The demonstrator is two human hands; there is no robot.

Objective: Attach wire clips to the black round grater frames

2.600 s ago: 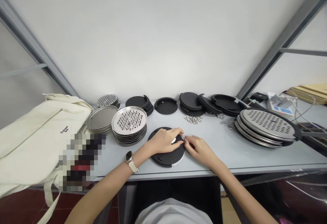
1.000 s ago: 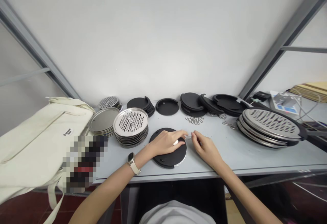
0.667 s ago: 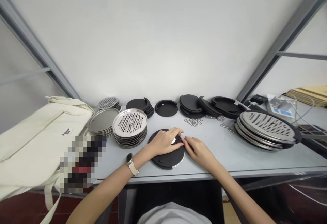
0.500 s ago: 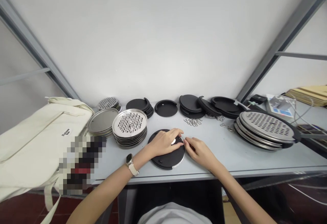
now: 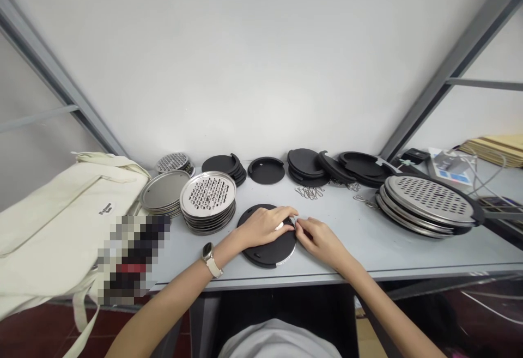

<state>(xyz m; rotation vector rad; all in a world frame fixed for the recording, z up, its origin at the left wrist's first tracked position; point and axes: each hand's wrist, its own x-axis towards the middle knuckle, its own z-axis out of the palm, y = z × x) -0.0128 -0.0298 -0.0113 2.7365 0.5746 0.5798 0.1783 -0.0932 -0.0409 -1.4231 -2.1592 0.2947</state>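
Observation:
A black round disc (image 5: 269,252) with a metal rim strip lies flat near the table's front edge. My left hand (image 5: 266,227) rests over its upper right part, thumb and forefinger gripping the disc's right edge, a small white spot showing between them. My right hand (image 5: 321,241) is closed in a pinch at that same edge, on a small metal wire piece (image 5: 294,220) mostly hidden by the fingertips. Loose wire hooks (image 5: 310,192) lie behind the hands.
Perforated metal discs (image 5: 208,194) and plain metal discs (image 5: 165,190) are stacked left. Black holders (image 5: 306,163) line the back. More perforated discs (image 5: 429,200) stand right. A cream bag (image 5: 61,222) covers the far left, and grey frame posts rise at both sides.
Both hands keep almost the same place at the disc's edge, with slight finger movement. The whole view has shifted a little.

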